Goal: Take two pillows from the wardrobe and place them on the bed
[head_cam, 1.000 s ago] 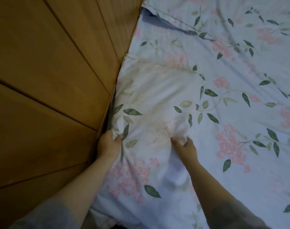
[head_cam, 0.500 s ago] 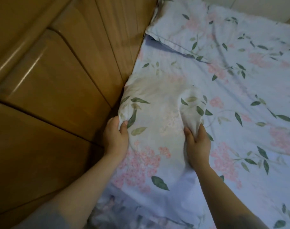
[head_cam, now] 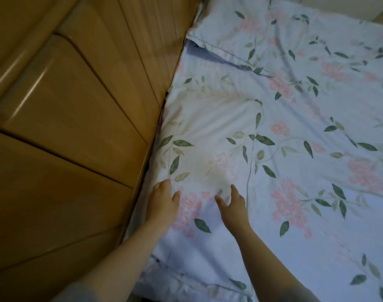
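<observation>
**Hazards.** The near pillow (head_cam: pixel 208 138) lies flat on the bed (head_cam: pixel 338 247) with its long edge tight against the wooden panel (head_cam: pixel 77 127). A dark gap runs along the foot of the panel. A sideways push toward the panel probably drives the pillow's edge into that gap or rucks the case up against the wood. The pillowcase and the sheet carry the same floral print, so the pillow's edge away from the panel is hard to read. Misjudging it likely leaves the pillow skewed against the far pillow (head_cam: pixel 273 35), which also lies beside the panel, further along it. Downward pressure near one end probably creases the case.

**Hand pose.** Both forearms reach forward over the end of the near pillow closest to the person. The left hand (head_cam: pixel 162 201) is at the pillow's panel-side edge, fingers extended and thumb held apart. The right hand (head_cam: pixel 232 203) is further from the panel, fingers splayed. Neither hand pinches fabric. Contact with the case cannot be confirmed.
</observation>
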{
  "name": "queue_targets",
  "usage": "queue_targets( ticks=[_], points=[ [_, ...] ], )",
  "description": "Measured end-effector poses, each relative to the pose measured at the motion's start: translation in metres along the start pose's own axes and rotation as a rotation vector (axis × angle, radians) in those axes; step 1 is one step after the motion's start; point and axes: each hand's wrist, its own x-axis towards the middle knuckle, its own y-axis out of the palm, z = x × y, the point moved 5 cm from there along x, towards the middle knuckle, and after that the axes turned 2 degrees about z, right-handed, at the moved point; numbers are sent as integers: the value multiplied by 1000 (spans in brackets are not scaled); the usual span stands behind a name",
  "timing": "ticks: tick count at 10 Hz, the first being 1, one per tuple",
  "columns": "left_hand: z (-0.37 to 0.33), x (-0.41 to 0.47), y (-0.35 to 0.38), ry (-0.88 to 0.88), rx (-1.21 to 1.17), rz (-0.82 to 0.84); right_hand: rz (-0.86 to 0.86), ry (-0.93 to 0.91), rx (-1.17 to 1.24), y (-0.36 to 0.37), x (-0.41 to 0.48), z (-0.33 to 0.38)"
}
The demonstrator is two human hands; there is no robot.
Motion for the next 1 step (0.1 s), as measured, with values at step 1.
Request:
queue_targets(
  ticks=[1],
  points=[
    [-11,-23,-1,-20,-71,12,-11,-7,95,-9,-26,1]
  ],
)
